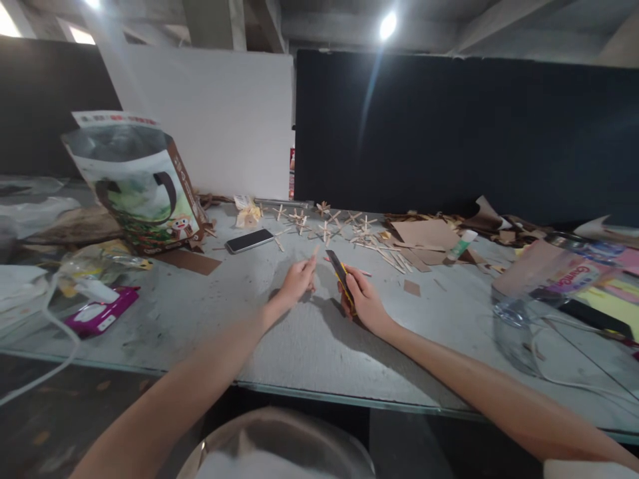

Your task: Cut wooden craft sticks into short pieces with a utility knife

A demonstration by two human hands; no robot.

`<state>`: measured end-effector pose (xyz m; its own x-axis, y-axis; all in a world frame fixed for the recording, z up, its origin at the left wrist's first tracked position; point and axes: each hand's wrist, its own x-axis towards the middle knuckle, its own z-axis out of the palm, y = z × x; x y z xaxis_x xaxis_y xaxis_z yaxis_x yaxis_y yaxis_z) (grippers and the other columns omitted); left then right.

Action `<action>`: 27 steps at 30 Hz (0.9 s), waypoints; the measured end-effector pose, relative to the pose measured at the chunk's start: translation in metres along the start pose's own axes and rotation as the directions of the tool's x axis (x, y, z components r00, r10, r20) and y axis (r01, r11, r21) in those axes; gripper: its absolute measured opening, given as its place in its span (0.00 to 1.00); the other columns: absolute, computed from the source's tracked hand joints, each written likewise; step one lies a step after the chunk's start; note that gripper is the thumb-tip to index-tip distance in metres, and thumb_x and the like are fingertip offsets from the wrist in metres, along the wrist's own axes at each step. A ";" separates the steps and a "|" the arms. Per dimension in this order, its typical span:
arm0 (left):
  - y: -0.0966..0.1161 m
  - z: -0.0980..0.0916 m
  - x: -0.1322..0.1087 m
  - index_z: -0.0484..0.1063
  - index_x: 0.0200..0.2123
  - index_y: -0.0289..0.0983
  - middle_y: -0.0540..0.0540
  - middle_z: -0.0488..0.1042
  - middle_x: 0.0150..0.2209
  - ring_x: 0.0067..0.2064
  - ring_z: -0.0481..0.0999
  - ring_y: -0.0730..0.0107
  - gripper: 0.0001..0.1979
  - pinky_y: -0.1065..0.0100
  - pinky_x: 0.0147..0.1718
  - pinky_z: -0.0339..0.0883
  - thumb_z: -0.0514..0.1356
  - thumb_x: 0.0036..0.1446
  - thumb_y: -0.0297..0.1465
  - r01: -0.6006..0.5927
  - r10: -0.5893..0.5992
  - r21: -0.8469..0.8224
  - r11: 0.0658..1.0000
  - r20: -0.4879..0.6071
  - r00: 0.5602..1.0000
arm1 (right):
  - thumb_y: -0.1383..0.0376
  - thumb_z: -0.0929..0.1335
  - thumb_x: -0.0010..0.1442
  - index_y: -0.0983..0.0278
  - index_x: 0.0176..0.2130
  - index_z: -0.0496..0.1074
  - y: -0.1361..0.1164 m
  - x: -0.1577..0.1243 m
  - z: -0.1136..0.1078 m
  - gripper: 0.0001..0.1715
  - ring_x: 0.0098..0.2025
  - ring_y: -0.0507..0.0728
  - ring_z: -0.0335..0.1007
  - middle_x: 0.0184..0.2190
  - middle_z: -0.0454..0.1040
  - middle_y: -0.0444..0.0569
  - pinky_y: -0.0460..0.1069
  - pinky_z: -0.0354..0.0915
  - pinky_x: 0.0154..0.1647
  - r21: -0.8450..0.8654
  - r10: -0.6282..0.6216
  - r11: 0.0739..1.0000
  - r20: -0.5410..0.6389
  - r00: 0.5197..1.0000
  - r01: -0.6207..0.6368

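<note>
My left hand [298, 279] is closed, pinching a thin wooden stick [316, 251] whose tip points up and away from me. In my right hand [365, 296] is a black and yellow utility knife [338, 267], its front end angled forward and left toward the stick. The two hands are apart, low over the grey table [309, 352]. Beyond them lie several crossed wooden sticks [325, 233] joined into small star shapes. Loose sticks [392, 258] rest to their right. A pinkish-red thin piece [367, 273] lies partly behind my right hand.
A phone [249, 241] lies behind my left hand. Farther left stand a large printed bag [144, 193] and a purple power strip [102, 313]. Cardboard pieces [424, 236], a glue stick [462, 245] and a clear plastic container [516, 336] are on the right. Dark panels [449, 133] border the back.
</note>
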<state>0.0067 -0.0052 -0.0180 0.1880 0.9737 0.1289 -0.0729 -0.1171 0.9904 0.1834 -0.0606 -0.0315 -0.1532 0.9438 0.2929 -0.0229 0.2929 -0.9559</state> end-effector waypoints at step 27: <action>0.023 0.011 -0.031 0.60 0.25 0.42 0.56 0.53 0.18 0.19 0.53 0.74 0.16 0.69 0.20 0.52 0.52 0.65 0.40 -0.021 -0.111 0.305 0.952 0.410 0.905 | 0.40 0.78 0.46 0.59 0.32 0.65 -0.012 0.009 -0.006 0.32 0.12 0.46 0.45 0.13 0.53 0.29 0.43 0.47 0.11 0.125 0.155 0.983 -0.155 0.976 -0.136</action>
<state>0.0097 -0.0403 0.0013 0.5800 0.8142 0.0266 0.2257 -0.1919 0.9551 0.1883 -0.0545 -0.0171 0.0003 0.9899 0.1416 -0.1250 0.1406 -0.9821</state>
